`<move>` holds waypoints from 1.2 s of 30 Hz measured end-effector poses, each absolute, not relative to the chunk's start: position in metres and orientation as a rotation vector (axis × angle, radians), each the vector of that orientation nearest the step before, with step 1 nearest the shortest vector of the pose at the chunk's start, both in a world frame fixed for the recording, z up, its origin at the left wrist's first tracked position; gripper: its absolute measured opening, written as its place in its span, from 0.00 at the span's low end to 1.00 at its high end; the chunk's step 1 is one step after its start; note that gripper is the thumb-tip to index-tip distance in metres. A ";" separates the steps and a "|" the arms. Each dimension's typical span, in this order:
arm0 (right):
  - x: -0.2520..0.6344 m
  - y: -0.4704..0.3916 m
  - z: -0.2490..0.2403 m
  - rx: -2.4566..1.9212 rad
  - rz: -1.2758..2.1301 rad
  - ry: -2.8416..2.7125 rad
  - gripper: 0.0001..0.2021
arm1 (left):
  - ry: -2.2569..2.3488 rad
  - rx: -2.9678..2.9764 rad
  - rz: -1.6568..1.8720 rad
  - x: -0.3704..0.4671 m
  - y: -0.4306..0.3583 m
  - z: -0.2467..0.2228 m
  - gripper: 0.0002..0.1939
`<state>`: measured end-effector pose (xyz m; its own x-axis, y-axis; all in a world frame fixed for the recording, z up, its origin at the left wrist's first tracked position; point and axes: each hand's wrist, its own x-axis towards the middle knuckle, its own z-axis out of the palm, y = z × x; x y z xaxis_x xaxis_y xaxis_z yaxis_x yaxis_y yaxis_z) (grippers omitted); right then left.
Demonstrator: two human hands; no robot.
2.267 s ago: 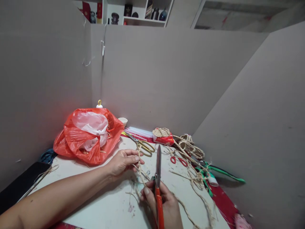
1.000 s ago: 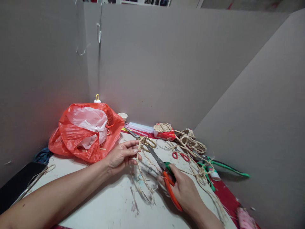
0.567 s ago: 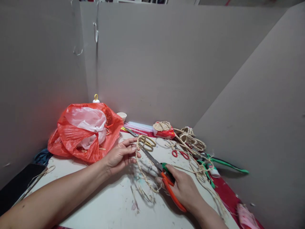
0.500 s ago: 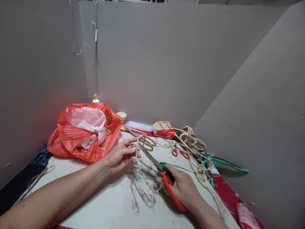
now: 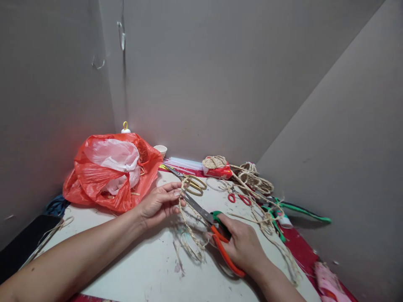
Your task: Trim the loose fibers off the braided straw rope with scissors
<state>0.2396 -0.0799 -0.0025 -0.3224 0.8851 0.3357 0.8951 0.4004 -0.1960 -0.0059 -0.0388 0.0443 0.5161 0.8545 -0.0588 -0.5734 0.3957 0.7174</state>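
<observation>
Between the thumb and fingers of my left hand (image 5: 162, 202) is a thin braided straw cord (image 5: 188, 224), which hangs down in a loop over the white board. My right hand (image 5: 241, 241) grips scissors (image 5: 198, 207) with orange and green handles. Their blade tips touch or nearly touch the cord beside my left fingertips; whether the blades are parted there is too small to tell. Just behind the cord lie gold-handled scissors (image 5: 197, 186) on the board. Loose straw ends rest below the loop.
A red plastic bag (image 5: 107, 176) with a white bag inside stands at left. Along the back are a paper cup (image 5: 161, 150), straws (image 5: 184, 164) and a coiled braid (image 5: 214, 162). Red-handled scissors (image 5: 239, 198), tangled cord and green-handled pliers (image 5: 304, 211) lie at right. Grey partitions surround the white board (image 5: 135, 268).
The view has tilted down slightly. Both hands keep nearly the same place at the cord, and the scissors' tips remain by my left fingers. The lower part of the loop has swung a little left.
</observation>
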 end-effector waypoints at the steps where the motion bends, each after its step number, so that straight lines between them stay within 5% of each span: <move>1: 0.240 -0.080 -0.003 -1.526 -0.062 -2.272 0.07 | 0.462 0.700 0.945 -0.006 -0.039 0.044 0.14; 9: 0.244 -0.078 -0.005 -1.532 -0.255 -2.186 0.11 | 0.484 0.719 0.967 -0.006 -0.039 0.042 0.13; 36: 0.244 -0.076 -0.011 -1.535 -0.025 -2.236 0.09 | 0.410 0.636 0.934 -0.007 -0.039 0.037 0.19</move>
